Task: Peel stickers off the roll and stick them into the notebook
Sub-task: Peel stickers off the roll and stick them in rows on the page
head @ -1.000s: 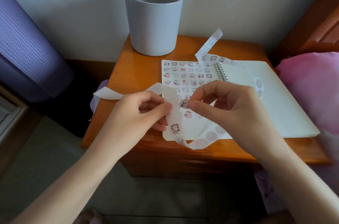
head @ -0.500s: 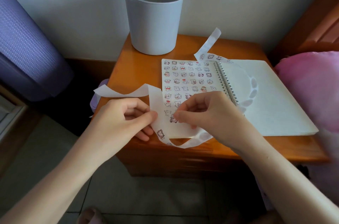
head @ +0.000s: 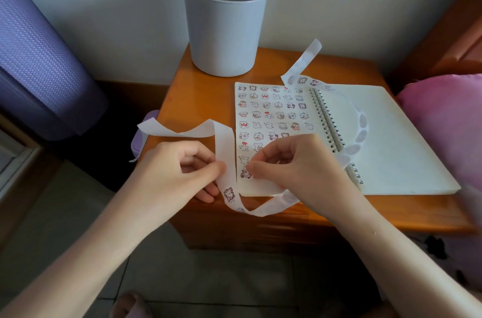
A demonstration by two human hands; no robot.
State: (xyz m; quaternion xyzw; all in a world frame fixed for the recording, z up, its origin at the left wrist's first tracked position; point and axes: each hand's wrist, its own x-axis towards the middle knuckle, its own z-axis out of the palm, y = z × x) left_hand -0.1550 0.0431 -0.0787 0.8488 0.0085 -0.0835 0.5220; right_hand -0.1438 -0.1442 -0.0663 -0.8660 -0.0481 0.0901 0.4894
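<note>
While the left hand (head: 180, 171) pinched the strip (head: 225, 151), the right hand (head: 294, 164) beside it pinched a sticker (head: 245, 172); uneven pressing might have creased it.

A: Nightstand (head: 203, 98) finish?
B: Wood, orange varnish, glossy, smooth. Bin (head: 224, 38) on it: grey plastic, matt.
A: Notebook (head: 391, 140)?
B: Matt white paper pgs; spiral binding (head: 328, 119) = shiny metal wire.
A: & the backing strip (head: 224, 151)?
B: Thin paper, smooth, slightly see-through where peeled. Sticker (head: 245, 171) at page's near edge: printed paper, matt.
A: Bkgd?
B: Purple roll (head: 34, 57) on L: dimpled texture, looks foam-ish. Pink cloth (head: 448, 119) on R: soft, faint sheen. Floor (head: 208, 278): tiles, smooth, dull. Wall (head: 104, 5): matt paint.
</note>
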